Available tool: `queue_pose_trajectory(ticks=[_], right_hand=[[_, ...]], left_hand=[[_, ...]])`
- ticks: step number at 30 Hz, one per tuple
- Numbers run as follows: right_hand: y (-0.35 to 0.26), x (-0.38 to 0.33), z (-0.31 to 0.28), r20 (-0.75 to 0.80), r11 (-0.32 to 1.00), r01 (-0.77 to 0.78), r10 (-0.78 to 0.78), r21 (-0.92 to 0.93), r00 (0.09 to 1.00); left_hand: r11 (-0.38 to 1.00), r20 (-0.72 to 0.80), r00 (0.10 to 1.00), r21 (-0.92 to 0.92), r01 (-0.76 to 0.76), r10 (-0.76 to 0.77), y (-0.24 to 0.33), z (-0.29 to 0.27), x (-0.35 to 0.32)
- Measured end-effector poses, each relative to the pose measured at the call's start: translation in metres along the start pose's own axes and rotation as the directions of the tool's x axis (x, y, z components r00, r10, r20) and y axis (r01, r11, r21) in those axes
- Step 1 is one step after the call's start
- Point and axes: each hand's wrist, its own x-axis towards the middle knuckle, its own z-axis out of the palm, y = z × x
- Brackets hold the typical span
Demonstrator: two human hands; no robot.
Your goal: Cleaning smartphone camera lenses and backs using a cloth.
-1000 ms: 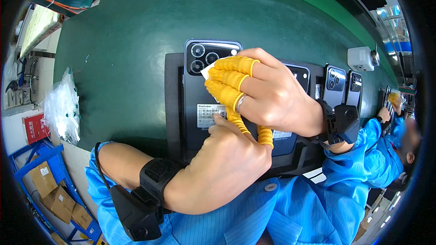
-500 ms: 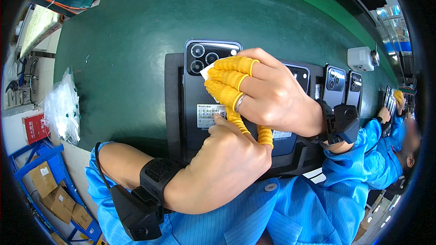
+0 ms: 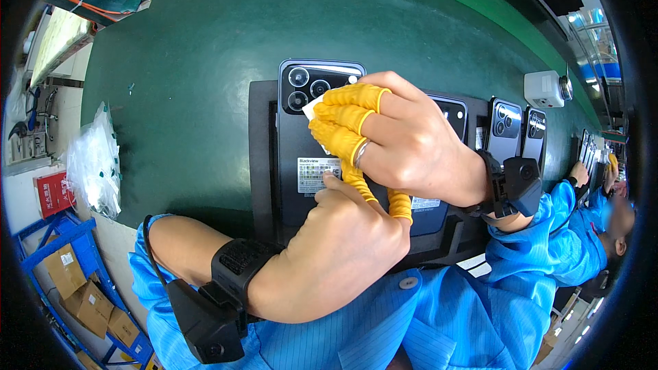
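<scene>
A dark phone (image 3: 290, 138) lies back up in a black foam tray (image 3: 261, 164), camera lenses at its far end and a white barcode label (image 3: 310, 181) stuck on its back. My right hand (image 3: 418, 144), with yellow finger covers, is closed over the phone; a small flat white piece (image 3: 310, 107), its material unclear, pokes from under the fingertips below the lenses. My left hand (image 3: 343, 253) rests lower, its bare thumb at the label's right edge. Its yellow-covered fingers reach apart beneath the right hand, tips partly hidden. A second dark phone (image 3: 430, 222) lies in the tray, partly covered by my right hand.
More phones (image 3: 504, 130) stand right of the tray, near a white device (image 3: 545, 89). Clear plastic bags (image 3: 96, 161) hang at the green table's left edge. Cartons (image 3: 89, 305) sit on a blue rack at lower left. Another person (image 3: 582, 229) works at far right.
My two hands, the phone and the white piece stay practically still. At far right, the other person's yellow-covered hand has moved slightly right and down.
</scene>
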Motion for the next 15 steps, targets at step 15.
queue_pose_trajectory(ticks=[15], right_hand=[[-0.0005, 0.0002, 0.0017, 0.006, 1.0, -0.006, 0.006, -0.014, 1.0]], left_hand=[[1.0, 0.076, 0.997, -0.02, -0.012, 0.014, -0.0008, -0.0027, -0.0006]])
